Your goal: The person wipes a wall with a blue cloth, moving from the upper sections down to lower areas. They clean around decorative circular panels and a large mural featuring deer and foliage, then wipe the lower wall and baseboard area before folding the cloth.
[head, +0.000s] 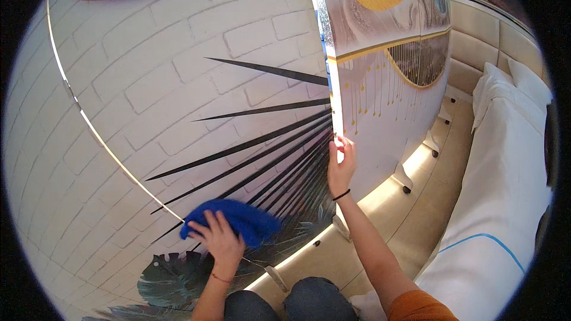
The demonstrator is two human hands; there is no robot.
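My left hand presses a blue cloth flat against the lower part of a printed folding screen panel. The cloth is slightly blurred and covers the lower end of a thin bright seam in the panel. Pale bricks, black spikes and dark leaves are printed on the surface. At the panel's bright right edge, my right hand grips with thumb and fingers, and a dark band circles its wrist.
Behind stands another printed panel with gold shapes, on feet with black casters. A white-covered bed with a blue stripe runs along the right, by a padded headboard. Tiled floor lies between. My knees are close below.
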